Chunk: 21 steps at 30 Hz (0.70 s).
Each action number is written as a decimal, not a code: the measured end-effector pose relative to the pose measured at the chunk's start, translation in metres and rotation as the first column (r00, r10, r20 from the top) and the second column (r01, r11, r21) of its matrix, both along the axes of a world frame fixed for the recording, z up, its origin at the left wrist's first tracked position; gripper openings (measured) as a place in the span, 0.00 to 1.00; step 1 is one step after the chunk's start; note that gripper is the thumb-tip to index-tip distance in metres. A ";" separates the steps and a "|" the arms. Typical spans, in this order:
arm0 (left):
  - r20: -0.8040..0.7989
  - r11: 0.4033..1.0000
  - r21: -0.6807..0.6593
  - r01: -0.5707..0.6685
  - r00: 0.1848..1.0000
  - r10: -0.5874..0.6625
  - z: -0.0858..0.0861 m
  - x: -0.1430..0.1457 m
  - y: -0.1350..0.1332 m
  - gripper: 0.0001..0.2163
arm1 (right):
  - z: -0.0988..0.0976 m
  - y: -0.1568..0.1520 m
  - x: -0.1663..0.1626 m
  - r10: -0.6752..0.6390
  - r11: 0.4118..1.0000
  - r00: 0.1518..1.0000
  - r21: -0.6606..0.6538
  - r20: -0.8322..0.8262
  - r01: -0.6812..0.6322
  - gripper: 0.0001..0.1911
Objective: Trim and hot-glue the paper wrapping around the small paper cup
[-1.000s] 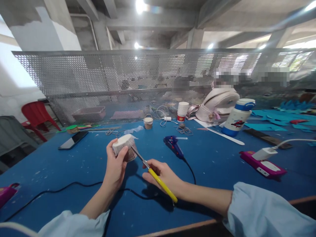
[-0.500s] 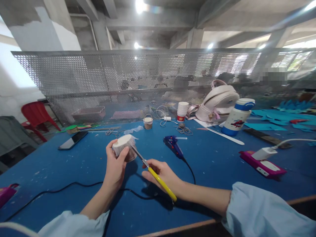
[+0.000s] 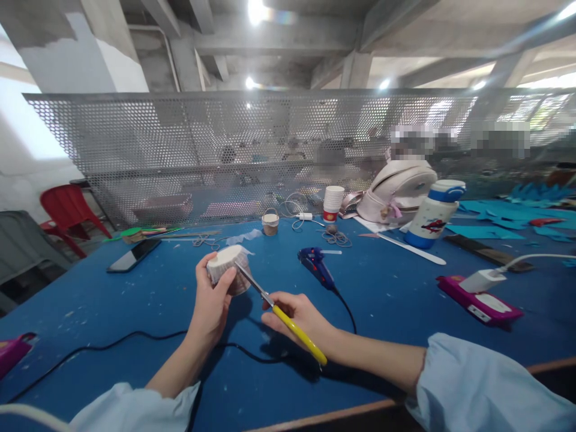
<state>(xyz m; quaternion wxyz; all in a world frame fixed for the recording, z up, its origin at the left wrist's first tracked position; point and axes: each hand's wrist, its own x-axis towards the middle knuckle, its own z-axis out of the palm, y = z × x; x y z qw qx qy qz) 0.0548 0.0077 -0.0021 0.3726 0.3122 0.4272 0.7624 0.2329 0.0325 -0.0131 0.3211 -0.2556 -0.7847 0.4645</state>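
My left hand [image 3: 212, 297] is closed around a small round cup-like piece [image 3: 234, 275] with a flat white top and pale, ribbed fabric round its side. Its thumb presses on the near side. In my right hand [image 3: 303, 318] are yellow-handled scissors [image 3: 299, 333], seen nearly edge-on. Their metal tips touch or lie very close to the upper edge of the piece; whether the blades are apart I cannot tell. A blue hot glue gun [image 3: 317, 267] lies beyond my right hand.
Behind stand a small bucket [image 3: 270, 224], stacked paper cups [image 3: 333, 204], a backpack [image 3: 398, 192] and a bottle [image 3: 432, 215]. At right is a magenta power strip [image 3: 479, 301]; at left, a phone [image 3: 134, 255]. A black cord [image 3: 148, 336] crosses the blue table [image 3: 148, 303].
Very little differs. My right hand and the scissors have shifted slightly to the right, while the piece stays in my left hand at nearly the same tilt.
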 end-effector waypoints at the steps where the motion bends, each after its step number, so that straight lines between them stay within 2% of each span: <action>1: -0.009 1.000 -0.003 0.001 1.000 -0.001 0.000 0.000 0.000 0.28 | 0.000 0.000 0.000 0.000 1.000 1.000 0.008 0.005 0.000 0.23; 8: -0.029 0.999 -0.011 0.034 0.999 -0.035 0.001 -0.002 -0.001 0.29 | 0.003 0.003 0.007 0.016 1.000 0.999 0.000 0.045 -0.016 0.22; 17: -0.016 0.995 -0.021 0.093 0.996 -0.093 0.003 -0.003 -0.002 0.31 | 0.023 0.015 0.021 0.159 0.978 0.983 -0.148 0.097 -0.143 0.25; 21: -0.048 0.987 -0.074 0.141 0.988 -0.145 0.004 -0.003 -0.004 0.33 | 0.031 0.021 0.027 0.207 0.970 0.968 -0.158 0.145 -0.184 0.26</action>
